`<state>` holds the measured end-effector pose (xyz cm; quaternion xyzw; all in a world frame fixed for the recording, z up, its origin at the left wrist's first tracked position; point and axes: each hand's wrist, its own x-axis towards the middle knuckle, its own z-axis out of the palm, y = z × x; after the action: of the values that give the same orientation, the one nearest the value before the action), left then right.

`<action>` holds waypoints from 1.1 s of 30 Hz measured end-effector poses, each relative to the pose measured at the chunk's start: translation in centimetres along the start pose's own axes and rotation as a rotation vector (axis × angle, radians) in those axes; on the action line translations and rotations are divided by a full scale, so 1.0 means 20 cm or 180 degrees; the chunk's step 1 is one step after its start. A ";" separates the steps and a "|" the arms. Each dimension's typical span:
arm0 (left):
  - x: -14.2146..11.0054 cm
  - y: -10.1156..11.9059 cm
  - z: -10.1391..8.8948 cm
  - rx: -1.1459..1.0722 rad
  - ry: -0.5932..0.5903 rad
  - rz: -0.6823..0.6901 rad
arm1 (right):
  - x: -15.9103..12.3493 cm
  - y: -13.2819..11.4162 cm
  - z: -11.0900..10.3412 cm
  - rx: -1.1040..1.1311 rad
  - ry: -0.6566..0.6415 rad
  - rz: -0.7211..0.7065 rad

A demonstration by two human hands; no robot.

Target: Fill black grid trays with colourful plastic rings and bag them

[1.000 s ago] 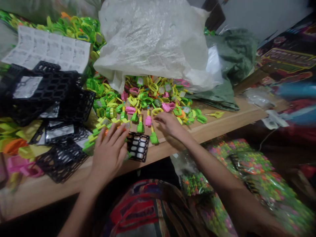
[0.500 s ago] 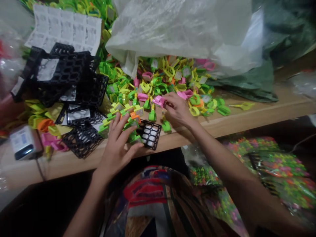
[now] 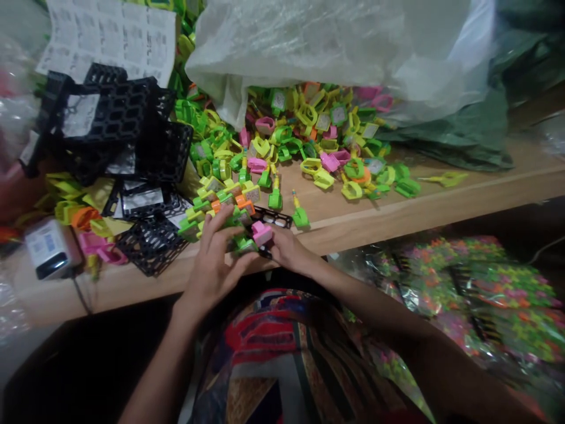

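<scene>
Between the fingers of my right hand [image 3: 289, 252] is a pink plastic toy piece [image 3: 262, 233], held over a black grid tray [image 3: 279, 219]. Upright rows of green, yellow and orange toy pieces [image 3: 216, 203] fill the tray's left part. My left hand [image 3: 216, 241] rests on these rows with its fingers spread and thumb apart. The right hand hides much of the tray's bare part. Just beyond lie two loose green pieces [image 3: 301, 217] on the wooden table [image 3: 353, 221].
Loose coloured pieces [image 3: 309, 126] heap under a clear plastic bag [image 3: 309, 47]. Black trays [image 3: 110, 118] are stacked at left, near a label sheet [image 3: 110, 38] and a small white device [image 3: 53, 250]. Filled bags [image 3: 498, 288] lie below the table's edge, at right.
My right hand has brought the pink piece from the heap back toward me and left, over the tray. My left hand has stayed on the rows. The view has shifted slightly.
</scene>
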<state>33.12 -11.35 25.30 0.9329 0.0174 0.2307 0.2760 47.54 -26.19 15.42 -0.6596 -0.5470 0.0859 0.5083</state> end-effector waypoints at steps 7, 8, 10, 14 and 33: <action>0.12 0.03 0.03 0.0703 -0.0164 -0.0310 | 0.11 -0.08 -0.06 -0.0136 -0.0824 0.0255; 0.13 0.03 0.04 0.0836 -0.0207 -0.0313 | 0.12 -0.07 -0.11 -0.0189 -0.0812 0.0278; 0.14 0.01 0.05 0.1002 -0.0241 -0.0261 | 0.15 -0.05 -0.25 -0.0347 -0.0594 0.0268; 0.14 0.00 0.07 0.1130 -0.0179 -0.0183 | 0.17 0.10 -0.52 -0.1182 -0.0412 0.0251; 0.13 0.03 0.08 0.0754 -0.0025 -0.0487 | 0.16 0.08 -0.10 0.0102 -0.0590 0.0510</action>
<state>36.05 -12.17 25.49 0.9558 0.1145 0.2017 0.1808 51.23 -24.65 16.51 -0.6822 -0.5359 0.1955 0.4575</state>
